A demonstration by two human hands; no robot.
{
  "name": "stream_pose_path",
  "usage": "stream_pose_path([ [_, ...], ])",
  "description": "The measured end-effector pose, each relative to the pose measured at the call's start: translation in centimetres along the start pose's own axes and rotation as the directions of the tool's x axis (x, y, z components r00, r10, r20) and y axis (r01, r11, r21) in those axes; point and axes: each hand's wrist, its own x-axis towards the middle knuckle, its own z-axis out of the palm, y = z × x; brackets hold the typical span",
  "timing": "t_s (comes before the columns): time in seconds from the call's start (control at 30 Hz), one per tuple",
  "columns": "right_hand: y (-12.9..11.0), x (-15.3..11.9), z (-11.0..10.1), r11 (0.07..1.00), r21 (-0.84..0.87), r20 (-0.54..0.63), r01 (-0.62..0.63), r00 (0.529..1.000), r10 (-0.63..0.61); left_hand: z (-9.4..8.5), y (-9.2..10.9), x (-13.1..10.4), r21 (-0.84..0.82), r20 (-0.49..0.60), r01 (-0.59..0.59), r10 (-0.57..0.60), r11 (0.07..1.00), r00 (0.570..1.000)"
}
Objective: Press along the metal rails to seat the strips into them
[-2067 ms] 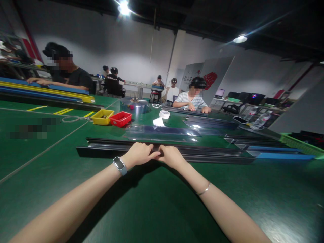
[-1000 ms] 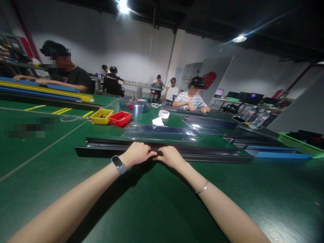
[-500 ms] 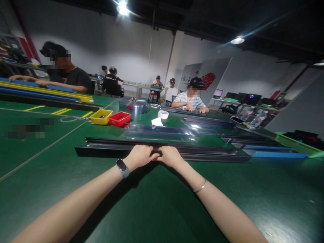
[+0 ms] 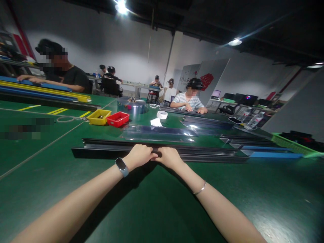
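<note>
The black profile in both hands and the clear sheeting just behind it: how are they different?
The black profile is dark and opaque; the clear sheeting is see-through. The left hand and right hand have their grip on the profile; no hand touches the sheeting. In view, the profile reaches further to both sides than the sheeting. Both are long, narrow and run across the view.

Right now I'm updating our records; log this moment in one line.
left hand: gripping long black grooved profile; right hand: gripping same profile; beyond: rectangular red plastic tray
</note>
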Motion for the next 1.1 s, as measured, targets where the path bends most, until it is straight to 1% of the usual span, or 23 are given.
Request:
stream_pose_path([
  [0.1,-0.2,-0.2,-0.3,1.000,-0.004,-0.006,0.002,1.000,-0.002,-0.5,-0.4,-0.2,0.016,0.037,-0.022,0.021,1.000,0.999],
  [0.17,-0.3,-0.2,-0.4,1.000,0.008,0.004,0.015,1.000,-0.016,-0.8,-0.5,-0.4,0.016,0.057,-0.008,0.007,1.000,0.998],
  [0.3,-0.2,-0.2,-0.3,1.000,0.014,0.028,0.027,0.999,-0.027,-1.1,-0.3,-0.6,-0.008,0.050,0.024,-0.023,1.000,0.998],
  [0.6,0.2,0.2,0.7,0.999,-0.015,0.016,0.044,0.999,-0.044,0.2,0.3,-0.3,-0.027,0.016,0.005,-0.005,1.000,1.000],
  [0.7,0.2,0.2,0.7,0.999,-0.016,0.021,0.051,0.998,-0.051,0.1,0.5,-0.3,-0.035,0.012,0.036,-0.036,0.999,0.999],
  [0.9,-0.2,-0.1,0.3,1.000,-0.023,0.022,0.009,1.000,-0.008,-0.1,0.8,-0.7,-0.039,0.008,0.120,-0.119,0.992,0.993],
  [1.03,-0.3,-0.2,0.3,1.000,-0.003,-0.002,0.026,1.000,-0.026,0.2,0.7,-0.8,-0.026,-0.051,0.089,-0.090,0.996,0.995],
  [1.1,-0.4,-0.2,0.4,0.999,0.015,-0.015,0.045,0.999,-0.045,0.4,0.7,-0.8,-0.017,-0.058,0.079,-0.080,0.997,0.995],
])
